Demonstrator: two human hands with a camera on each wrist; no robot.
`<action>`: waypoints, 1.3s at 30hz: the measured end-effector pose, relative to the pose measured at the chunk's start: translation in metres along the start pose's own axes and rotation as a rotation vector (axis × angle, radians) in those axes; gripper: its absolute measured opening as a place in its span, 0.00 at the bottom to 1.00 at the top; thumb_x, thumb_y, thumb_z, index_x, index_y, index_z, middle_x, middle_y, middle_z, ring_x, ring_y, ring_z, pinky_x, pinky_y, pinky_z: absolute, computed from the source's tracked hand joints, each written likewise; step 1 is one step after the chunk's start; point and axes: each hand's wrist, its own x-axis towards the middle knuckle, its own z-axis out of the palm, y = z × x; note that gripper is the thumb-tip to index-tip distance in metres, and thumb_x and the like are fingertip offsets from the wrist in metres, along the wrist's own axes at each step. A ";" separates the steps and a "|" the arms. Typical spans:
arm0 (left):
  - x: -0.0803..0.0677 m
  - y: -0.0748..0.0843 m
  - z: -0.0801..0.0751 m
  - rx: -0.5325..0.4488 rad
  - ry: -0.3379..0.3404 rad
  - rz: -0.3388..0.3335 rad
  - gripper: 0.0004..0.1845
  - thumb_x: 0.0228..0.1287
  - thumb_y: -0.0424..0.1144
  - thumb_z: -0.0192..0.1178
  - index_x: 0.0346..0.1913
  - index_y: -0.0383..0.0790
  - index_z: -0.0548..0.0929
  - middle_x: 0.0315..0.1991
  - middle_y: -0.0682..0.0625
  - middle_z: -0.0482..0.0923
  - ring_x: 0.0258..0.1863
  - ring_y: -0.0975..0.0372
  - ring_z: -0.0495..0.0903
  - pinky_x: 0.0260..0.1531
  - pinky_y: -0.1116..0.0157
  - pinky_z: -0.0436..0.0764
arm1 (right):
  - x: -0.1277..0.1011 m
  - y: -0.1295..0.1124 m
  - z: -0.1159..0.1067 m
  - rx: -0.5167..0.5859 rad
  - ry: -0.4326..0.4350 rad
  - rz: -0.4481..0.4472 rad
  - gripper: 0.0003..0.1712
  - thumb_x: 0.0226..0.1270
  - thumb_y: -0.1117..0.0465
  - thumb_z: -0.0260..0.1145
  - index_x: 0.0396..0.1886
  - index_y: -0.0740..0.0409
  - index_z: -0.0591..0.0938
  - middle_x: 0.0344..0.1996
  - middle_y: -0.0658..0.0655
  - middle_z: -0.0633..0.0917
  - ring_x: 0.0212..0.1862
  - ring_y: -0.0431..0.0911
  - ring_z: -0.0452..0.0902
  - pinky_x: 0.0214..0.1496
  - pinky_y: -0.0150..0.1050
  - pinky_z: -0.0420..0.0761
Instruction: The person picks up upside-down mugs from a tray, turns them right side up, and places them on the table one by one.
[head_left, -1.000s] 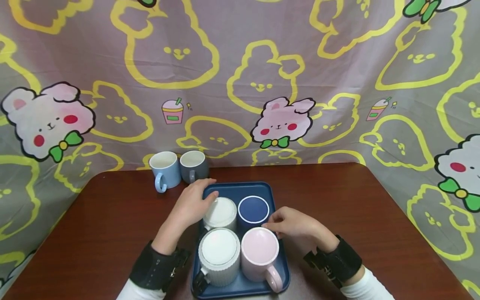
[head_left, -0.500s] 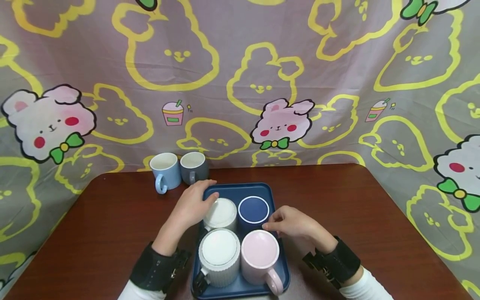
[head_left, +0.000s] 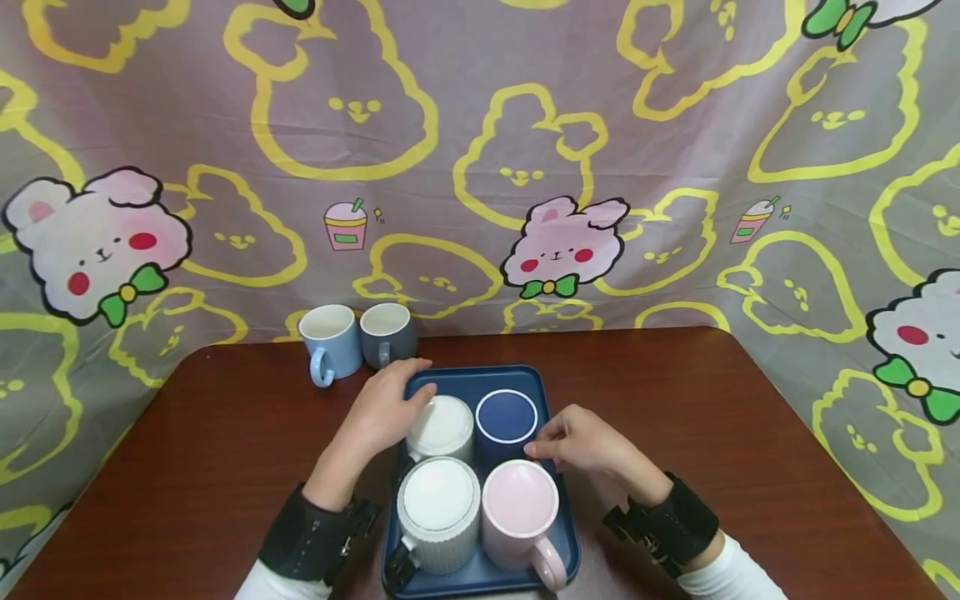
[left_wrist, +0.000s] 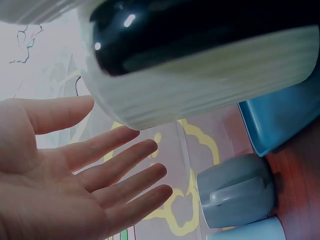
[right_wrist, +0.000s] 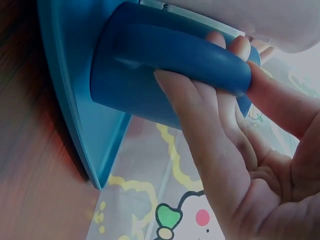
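Bottom up on the blue tray (head_left: 480, 380) stands a dark blue mug (head_left: 507, 417) at the far right, its handle pinched between the thumb and fingers of my right hand (head_left: 592, 442). The right wrist view shows that handle (right_wrist: 195, 55) closely. My left hand (head_left: 382, 408) is spread beside a white mug (head_left: 442, 427) at the tray's far left. In the left wrist view, its fingers are extended near a pale ribbed mug with a black handle (left_wrist: 210, 42). Nearer me on the tray are a grey-white ribbed mug (head_left: 440, 512) and a pink mug (head_left: 520, 508).
A light blue mug (head_left: 332, 337) and a dark grey mug (head_left: 389, 335) stand upright at the table's back left, beyond my left hand. The brown table (head_left: 675, 383) ends at a patterned cloth (head_left: 465, 192) behind.
My right hand has moved up very slightly, and the dark blue mug has shifted a little with it. My left hand stays in place.
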 end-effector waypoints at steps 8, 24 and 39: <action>0.001 0.001 -0.003 -0.004 0.013 0.016 0.24 0.67 0.41 0.54 0.64 0.34 0.70 0.62 0.36 0.70 0.63 0.44 0.68 0.61 0.45 0.68 | 0.001 0.001 0.001 0.003 0.042 0.008 0.11 0.60 0.56 0.68 0.26 0.59 0.88 0.16 0.54 0.81 0.23 0.47 0.74 0.26 0.36 0.78; 0.003 0.008 -0.008 -0.036 -0.004 0.023 0.26 0.67 0.42 0.54 0.65 0.36 0.69 0.64 0.36 0.68 0.64 0.44 0.67 0.61 0.45 0.68 | 0.009 0.007 -0.016 0.333 -0.019 0.046 0.18 0.68 0.58 0.61 0.36 0.73 0.82 0.24 0.55 0.84 0.30 0.43 0.83 0.42 0.46 0.84; 0.006 0.019 -0.014 -0.006 0.002 0.039 0.24 0.69 0.43 0.53 0.64 0.36 0.71 0.62 0.37 0.71 0.62 0.43 0.68 0.59 0.45 0.69 | 0.021 0.008 -0.036 0.567 -0.021 0.023 0.23 0.71 0.59 0.56 0.48 0.81 0.75 0.27 0.53 0.84 0.33 0.42 0.84 0.50 0.50 0.79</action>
